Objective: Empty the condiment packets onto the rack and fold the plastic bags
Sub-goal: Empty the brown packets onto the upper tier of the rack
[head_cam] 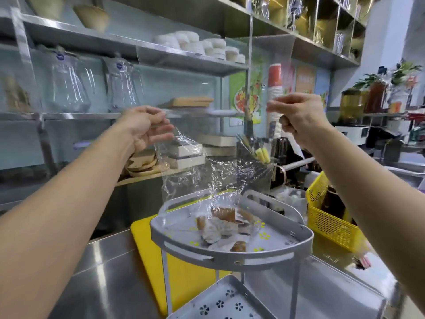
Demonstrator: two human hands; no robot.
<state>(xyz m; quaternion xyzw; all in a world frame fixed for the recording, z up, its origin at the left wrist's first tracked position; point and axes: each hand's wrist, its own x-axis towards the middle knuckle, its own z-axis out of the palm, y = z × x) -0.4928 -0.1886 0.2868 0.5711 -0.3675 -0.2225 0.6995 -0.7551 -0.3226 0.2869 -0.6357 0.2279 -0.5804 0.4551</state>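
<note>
We have both arms raised and stretched forward, forearms bare, hands at about the same height and well apart. Our left hand is turned palm inward, wrist bent a little, thumb and fingertips pinching the top edge of the bag, other fingers loosely curled. Our right hand shows its back to us, fingers curled tight, thumb and forefinger pressed together in a pinch on the bag's other side; contact there is blurred. Our right forearm slants up from the lower right, our left from the lower left.
</note>
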